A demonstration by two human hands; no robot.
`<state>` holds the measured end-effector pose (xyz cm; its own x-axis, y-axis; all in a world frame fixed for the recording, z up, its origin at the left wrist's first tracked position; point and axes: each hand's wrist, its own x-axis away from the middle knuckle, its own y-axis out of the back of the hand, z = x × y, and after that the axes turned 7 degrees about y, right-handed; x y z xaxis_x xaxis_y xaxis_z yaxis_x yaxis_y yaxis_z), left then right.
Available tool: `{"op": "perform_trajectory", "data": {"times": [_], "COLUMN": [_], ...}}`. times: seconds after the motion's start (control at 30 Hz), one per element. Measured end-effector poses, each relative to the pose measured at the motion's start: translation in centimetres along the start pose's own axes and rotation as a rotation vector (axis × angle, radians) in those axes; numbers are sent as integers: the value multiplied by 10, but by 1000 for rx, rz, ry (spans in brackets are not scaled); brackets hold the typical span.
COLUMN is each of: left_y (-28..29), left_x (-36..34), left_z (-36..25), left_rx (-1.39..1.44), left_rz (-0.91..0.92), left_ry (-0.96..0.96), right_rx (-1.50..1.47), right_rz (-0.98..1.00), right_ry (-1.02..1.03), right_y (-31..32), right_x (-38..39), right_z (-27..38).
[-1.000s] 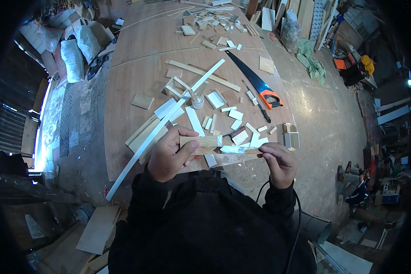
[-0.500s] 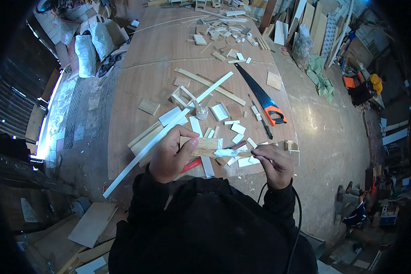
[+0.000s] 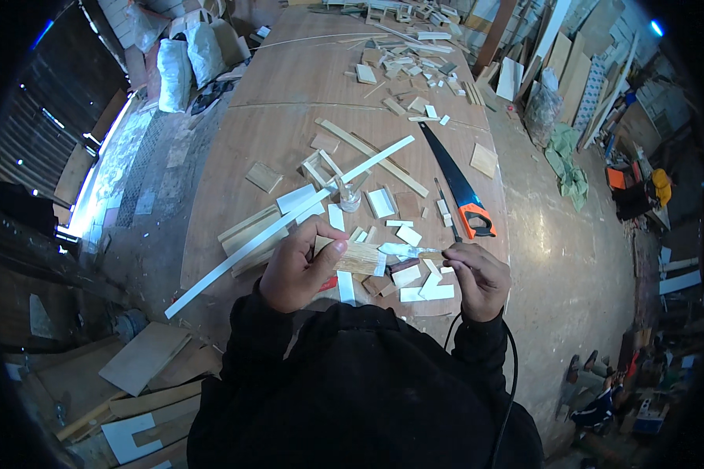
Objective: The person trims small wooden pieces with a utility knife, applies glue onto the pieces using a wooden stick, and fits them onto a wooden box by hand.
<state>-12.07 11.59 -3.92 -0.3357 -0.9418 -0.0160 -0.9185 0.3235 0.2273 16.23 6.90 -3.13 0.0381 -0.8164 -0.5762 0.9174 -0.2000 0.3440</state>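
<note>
My left hand (image 3: 297, 270) holds a block (image 3: 360, 259); my right hand (image 3: 480, 281) pinches a white-coated stick (image 3: 400, 250) near its end

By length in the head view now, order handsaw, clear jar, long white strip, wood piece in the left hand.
1. Long white strip
2. Handsaw
3. Wood piece in the left hand
4. Clear jar
The wood piece is held nearer the camera, so its real size is unsure.

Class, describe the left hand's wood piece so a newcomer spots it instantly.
Find the big table, then the left hand over its near end. It grips the wood piece. Unlike the loose scraps beyond, it is held, tan with a whitish end.
</note>
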Motion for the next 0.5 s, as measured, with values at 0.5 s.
{"op": "perform_trajectory", "data": {"times": [0.5], "left_y": [-50], "left_x": [7], "left_z": [-9], "left_rx": [167], "left_rz": [-179], "left_ry": [162], "right_rx": [-239], "right_rz": [212], "right_ry": [79], "right_y": [40], "right_x": [-17], "right_z": [-50]}}
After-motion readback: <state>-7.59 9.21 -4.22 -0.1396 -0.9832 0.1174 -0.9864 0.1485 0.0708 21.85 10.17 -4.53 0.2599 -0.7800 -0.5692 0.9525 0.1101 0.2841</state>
